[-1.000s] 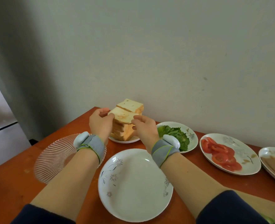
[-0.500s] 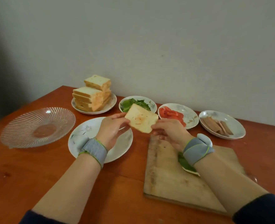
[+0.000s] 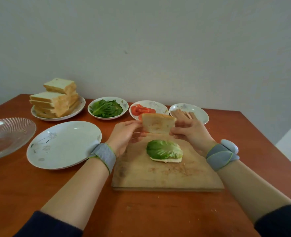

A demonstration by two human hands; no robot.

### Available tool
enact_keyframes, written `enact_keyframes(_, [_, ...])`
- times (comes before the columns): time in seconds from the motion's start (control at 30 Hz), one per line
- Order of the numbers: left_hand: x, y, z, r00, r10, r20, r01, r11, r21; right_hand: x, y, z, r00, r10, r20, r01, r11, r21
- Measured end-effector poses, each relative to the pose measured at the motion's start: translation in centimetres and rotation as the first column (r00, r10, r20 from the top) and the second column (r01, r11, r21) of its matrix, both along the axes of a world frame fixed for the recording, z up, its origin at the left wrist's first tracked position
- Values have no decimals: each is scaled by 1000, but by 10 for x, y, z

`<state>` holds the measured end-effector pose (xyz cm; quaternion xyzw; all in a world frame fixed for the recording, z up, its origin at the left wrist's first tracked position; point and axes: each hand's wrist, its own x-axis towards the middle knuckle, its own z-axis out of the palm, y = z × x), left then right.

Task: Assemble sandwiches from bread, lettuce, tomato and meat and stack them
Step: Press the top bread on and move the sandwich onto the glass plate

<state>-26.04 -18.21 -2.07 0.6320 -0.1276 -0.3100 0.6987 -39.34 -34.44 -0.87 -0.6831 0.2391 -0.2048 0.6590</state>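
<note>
Head view shows a slice of bread [image 3: 158,123] held in the air above the far end of the cutting board [image 3: 165,173]. The left hand [image 3: 124,136] pinches its left edge; the right hand [image 3: 191,132] pinches its right edge. Both hands are closed on the slice, thumbs toward the person, fingers behind.

Handling notes, as a judgement:
- The slice looks light, soft and easily dented. Firm pressure at the edges would likely crush the crumb.
- The crust edges appear the stiffest part and are the sensible place to take hold, as both hands do here.
- Held by two opposite edges, the slice stays flat; a one-sided hold would probably let it sag.

Below the slice, on the board, a lettuce leaf [image 3: 164,149] lies on top of a lower slice of bread [image 3: 167,160]. The leaf is loose and likely to slide if the upper slice is dragged across it.

Hand pose: both forearms reach forward from the near edge of the table [image 3: 21,185], wrists level, each wearing a grey wristband. The palms face each other across the slice.

The bread stack [image 3: 55,101], the lettuce dish [image 3: 107,108], the tomato slices [image 3: 140,109] and the meat strips [image 3: 184,114] stand in a row behind the hands. An empty white plate [image 3: 62,144] sits just left of the board.
</note>
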Motion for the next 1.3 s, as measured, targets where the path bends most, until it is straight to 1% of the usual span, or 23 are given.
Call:
enact_keyframes(0.1, [-5,-4,-1,995,-42,-93,42,999,-5,-11,-1,-5,999,13,-35,-13,1000,-12])
enact_keyframes(0.17, [-8,-4,-4,993,-66,-93,69,997,30,-17,-3,-8,998,14,-64,-13,1000,23])
enact_keyframes(0.27, [-12,-3,-10,993,-115,-9,115,988,101,-22,-5,-12,998,16,-66,-10,996,93])
enact_keyframes(0.33, [-13,-2,-13,987,-150,59,140,979,146,-22,-6,-15,998,1,-64,5,996,90])
enact_keyframes(0.4, [-15,-3,-14,980,-168,103,148,973,180,-22,-6,-18,997,-16,-75,20,998,55])
enact_keyframes(0.53, [-19,-6,-18,974,-160,160,119,964,238,-25,-5,-22,987,-53,-155,32,991,-133])
enact_keyframes(0.6, [-21,-8,-21,971,-159,176,110,960,259,-26,-4,-24,979,-55,-195,15,980,-197])
enact_keyframes(0.73, [-24,-10,-23,962,-164,217,96,951,294,-26,-3,-24,969,-69,-237,6,967,-256])
enact_keyframes(0.93, [-24,-11,-26,924,-178,339,36,922,386,-25,-1,-29,949,-103,-299,-10,935,-353])
enact_keyframes(1.07, [-22,-10,-31,894,-185,408,-3,909,418,-26,-3,-30,934,-87,-346,-54,924,-379])
enact_keyframes(1.13, [-20,-9,-32,895,-180,408,-12,905,425,-27,-8,-28,929,-108,-353,-34,928,-371])
enact_keyframes(1.2, [-15,-8,-32,909,-159,385,-25,902,431,-28,-13,-23,924,-160,-347,32,937,-347])
enact_keyframes(1.27, [-11,-8,-27,939,-130,317,-26,896,444,-30,-18,-18,904,-175,-390,60,955,-290])
enact_keyframes(1.3, [-9,-8,-24,963,-113,244,-6,898,439,-31,-19,-17,890,-156,-428,51,968,-248])
